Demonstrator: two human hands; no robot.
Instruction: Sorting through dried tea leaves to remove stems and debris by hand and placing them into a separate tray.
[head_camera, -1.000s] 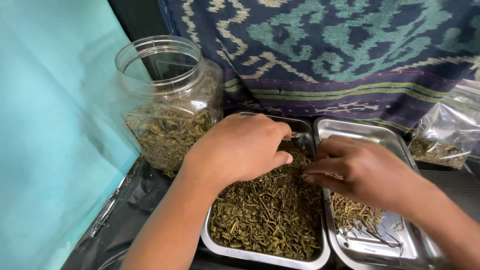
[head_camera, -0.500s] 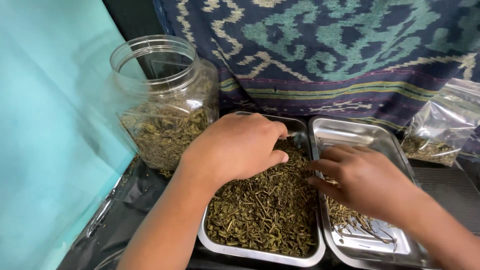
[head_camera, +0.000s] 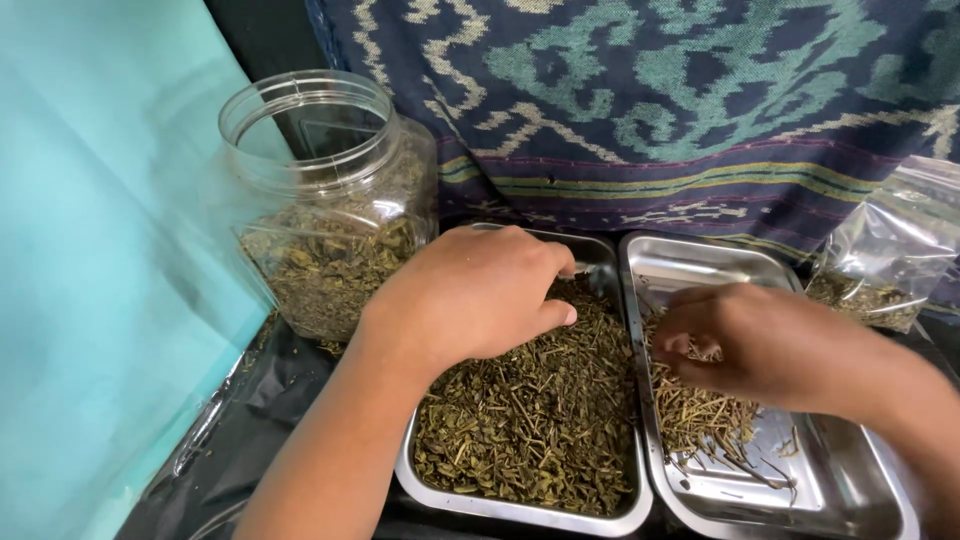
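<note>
My left hand (head_camera: 470, 295) curls loosely on the dried herbs (head_camera: 535, 420), while my right hand (head_camera: 745, 340) pinches stems (head_camera: 700, 415).

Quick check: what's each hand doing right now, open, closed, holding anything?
Left hand: curled loosely, fingers resting on the dried herbs in the left tray; grip cannot be told.
Right hand: fingers pinched over stems in the right tray.

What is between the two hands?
In the head view, the touching metal rims of the two trays run between the left hand and right hand.
</note>
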